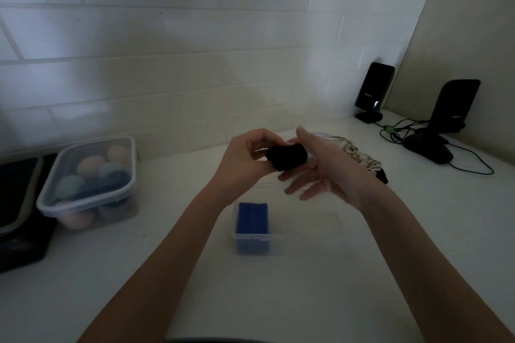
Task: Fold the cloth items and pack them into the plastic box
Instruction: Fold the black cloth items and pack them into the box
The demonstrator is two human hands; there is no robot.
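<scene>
A small black cloth (287,156), rolled into a tight bundle, is held in the air between both hands above the white counter. My left hand (245,160) pinches its left end with curled fingers. My right hand (320,167) cradles the bundle against its palm, fingers spread and pointing left. Below them stands the clear plastic box (309,231), open, with a folded blue cloth (252,227) upright at its left end. A pile of loose cream and dark cloths (359,156) lies behind my right hand, partly hidden by it.
A lidded clear container (83,192) holding several pastel rounded items stands at the left, beside a dark tray (16,214). Two black speakers (373,92) (454,106), a black mouse (429,149) and cables sit at the back right by the tiled wall.
</scene>
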